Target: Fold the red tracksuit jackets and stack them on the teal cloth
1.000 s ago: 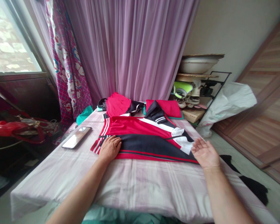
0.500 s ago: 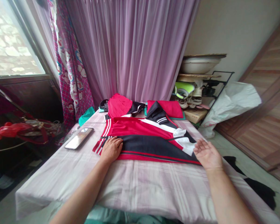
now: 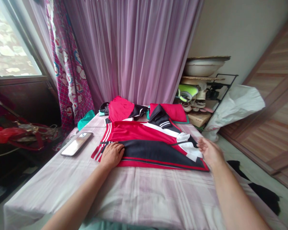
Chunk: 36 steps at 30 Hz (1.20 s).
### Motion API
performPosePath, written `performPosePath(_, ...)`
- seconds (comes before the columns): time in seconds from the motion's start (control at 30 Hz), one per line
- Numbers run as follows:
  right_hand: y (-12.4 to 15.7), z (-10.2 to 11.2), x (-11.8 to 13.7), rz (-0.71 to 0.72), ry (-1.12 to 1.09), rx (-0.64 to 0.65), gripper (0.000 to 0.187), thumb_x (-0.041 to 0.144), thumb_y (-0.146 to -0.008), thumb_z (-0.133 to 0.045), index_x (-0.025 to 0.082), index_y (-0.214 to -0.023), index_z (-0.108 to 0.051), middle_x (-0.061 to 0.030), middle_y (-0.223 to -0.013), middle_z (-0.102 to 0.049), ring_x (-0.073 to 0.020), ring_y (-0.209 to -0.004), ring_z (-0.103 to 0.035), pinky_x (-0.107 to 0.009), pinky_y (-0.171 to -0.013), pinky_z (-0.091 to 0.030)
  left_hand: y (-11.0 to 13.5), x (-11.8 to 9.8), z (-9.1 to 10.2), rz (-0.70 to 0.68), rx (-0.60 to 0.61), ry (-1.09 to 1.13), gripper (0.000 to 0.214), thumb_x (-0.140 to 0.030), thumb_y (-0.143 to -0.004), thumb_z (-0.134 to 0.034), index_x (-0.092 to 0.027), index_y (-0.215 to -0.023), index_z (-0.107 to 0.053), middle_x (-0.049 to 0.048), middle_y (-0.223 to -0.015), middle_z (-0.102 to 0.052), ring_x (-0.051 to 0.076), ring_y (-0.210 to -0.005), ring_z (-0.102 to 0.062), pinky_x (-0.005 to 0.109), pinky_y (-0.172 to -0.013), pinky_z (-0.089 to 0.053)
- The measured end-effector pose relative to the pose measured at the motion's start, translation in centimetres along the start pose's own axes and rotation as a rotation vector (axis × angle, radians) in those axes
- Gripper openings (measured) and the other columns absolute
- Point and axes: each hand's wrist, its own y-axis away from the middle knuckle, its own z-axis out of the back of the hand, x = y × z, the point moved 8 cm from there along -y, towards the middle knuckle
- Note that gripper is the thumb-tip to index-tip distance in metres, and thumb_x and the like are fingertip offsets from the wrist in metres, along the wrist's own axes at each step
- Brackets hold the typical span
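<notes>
A red, navy and white jacket [image 3: 146,148] with striped ribbing lies folded across the table in front of me. My left hand [image 3: 113,154] rests flat on its striped left end, fingers stretched over the navy cloth. At the opposite end, my right hand [image 3: 210,151] is beside the white and navy cloth, its fingers loosely bent and a little blurred. No cloth is visible in that hand, and I cannot tell whether the fingertips touch the jacket. A navy part with white stripes [image 3: 159,116] sticks up along the far side.
A phone [image 3: 77,144] lies left of the jacket on the checked tablecloth [image 3: 146,191]. Behind are a red and black clothing pile [image 3: 121,108] and a folded red garment [image 3: 180,112]. A shoe rack [image 3: 224,92] and white sack [image 3: 237,105] stand at the right.
My right hand has turned from palm up and its fingers have bent inward, uncovering the jacket's near right corner. My left hand stays on the striped end. The view has shifted slightly.
</notes>
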Motion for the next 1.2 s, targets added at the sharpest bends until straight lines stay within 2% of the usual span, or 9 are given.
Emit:
performPosePath(0.1, -2.9, -3.2, 2.2, 0.163, 0.377, -0.01, 0.019, 0.033, -0.07, -0.074, 0.02, -0.084, -0.073, -0.0029, -0.073, -0.074, -0.0152, -0.061, -0.066, -0.021, -0.048, -0.046, -0.1, 0.0, -0.1, -0.005, 0.006, 0.004, 0.041, -0.04, -0.098, -0.038, -0.024, -0.109, -0.074, 0.0069, -0.112, -0.076, 0.026, -0.114, -0.065, 0.043, -0.104, -0.045)
performPosePath(0.2, -5.6, -8.2, 3.0, 0.298, 0.936, 0.046, 0.025, 0.039, -0.076, -0.068, 0.021, -0.091, -0.075, -0.0072, -0.09, -0.077, -0.0237, -0.086, -0.071, -0.031, -0.069, -0.054, 0.0, 0.1, -0.1, -0.013, -0.009, 0.013, 0.041, -0.041, -0.099, -0.038, -0.023, -0.11, -0.074, 0.007, -0.112, -0.076, 0.026, -0.115, -0.064, 0.044, -0.104, -0.046)
performPosePath(0.3, -8.0, -11.4, 1.2, 0.231, 1.484, 0.087, 0.045, 0.049, -0.081, -0.064, 0.018, -0.114, -0.072, -0.0154, -0.116, -0.073, -0.0316, -0.11, -0.067, -0.04, -0.087, -0.052, 0.2, 0.2, -0.3, -0.026, -0.021, 0.005, 0.041, -0.042, -0.099, -0.039, -0.023, -0.113, -0.073, 0.0067, -0.115, -0.075, 0.027, -0.117, -0.063, 0.045, -0.104, -0.045)
performPosePath(0.37, -9.2, -12.4, -0.4, 0.144, 1.671, 0.157, 0.051, 0.05, -0.084, -0.062, 0.016, -0.121, -0.069, -0.018, -0.126, -0.068, -0.033, -0.116, -0.064, -0.041, -0.091, -0.051, 0.4, 0.2, -0.4, -0.036, -0.031, -0.009, 0.04, -0.042, -0.099, -0.04, -0.023, -0.115, -0.072, 0.0067, -0.117, -0.075, 0.027, -0.118, -0.063, 0.046, -0.104, -0.045)
performPosePath(0.5, -10.5, -12.5, -2.1, 0.131, 1.74, 0.165, 0.038, 0.037, -0.09, -0.055, 0.021, -0.12, -0.07, -0.0137, -0.123, -0.07, -0.0299, -0.113, -0.066, -0.036, -0.088, -0.051, 0.7, 0.3, -0.5, -0.049, -0.042, -0.038, 0.041, -0.043, -0.099, -0.042, -0.024, -0.122, -0.069, 0.0062, -0.123, -0.073, 0.028, -0.121, -0.062, 0.046, -0.105, -0.045)
performPosePath(0.63, -10.9, -11.5, -2.7, 0.162, 1.763, 0.083, 0.041, 0.038, -0.094, -0.049, 0.021, -0.127, -0.067, -0.0151, -0.12, -0.071, -0.0302, -0.11, -0.067, -0.038, -0.085, -0.051, 0.6, 0.3, -0.7, -0.046, -0.02, -0.044, 0.04, -0.044, -0.099, -0.043, -0.025, -0.123, -0.069, 0.0055, -0.123, -0.073, 0.027, -0.122, -0.062, 0.046, -0.106, -0.044)
performPosePath(0.8, -10.8, -11.9, -2.9, 0.188, 1.755, 0.135, 0.044, 0.035, -0.092, -0.05, 0.02, -0.13, -0.064, -0.0158, -0.123, -0.069, -0.0303, -0.11, -0.066, -0.039, -0.085, -0.051, 0.5, 0.3, -0.7, -0.041, -0.005, -0.046, 0.04, -0.043, -0.099, -0.043, -0.024, -0.123, -0.069, 0.0055, -0.124, -0.072, 0.028, -0.122, -0.061, 0.047, -0.106, -0.043)
performPosePath(1.03, -6.9, -16.6, -1.0, 0.527, 1.685, 0.199, 0.044, 0.033, -0.092, -0.046, 0.02, -0.132, -0.06, -0.0148, -0.128, -0.065, -0.0304, -0.117, -0.06, -0.041, -0.096, -0.046, 0.6, 0.3, -0.8, -0.024, 0.021, -0.04, 0.039, -0.043, -0.099, -0.044, -0.024, -0.123, -0.069, 0.0048, -0.127, -0.071, 0.028, -0.124, -0.06, 0.047, -0.106, -0.044)
performPosePath(1.2, -5.8, -20.7, -0.9, 0.586, 1.654, 0.251, 0.054, 0.037, -0.093, -0.048, 0.014, -0.142, -0.049, -0.0182, -0.127, -0.065, -0.0313, -0.119, -0.058, -0.04, -0.1, -0.044, 0.5, 0.4, -0.6, -0.012, 0.014, -0.023, 0.039, -0.043, -0.099, -0.044, -0.025, -0.122, -0.069, 0.0048, -0.127, -0.071, 0.028, -0.124, -0.06, 0.047, -0.106, -0.044)
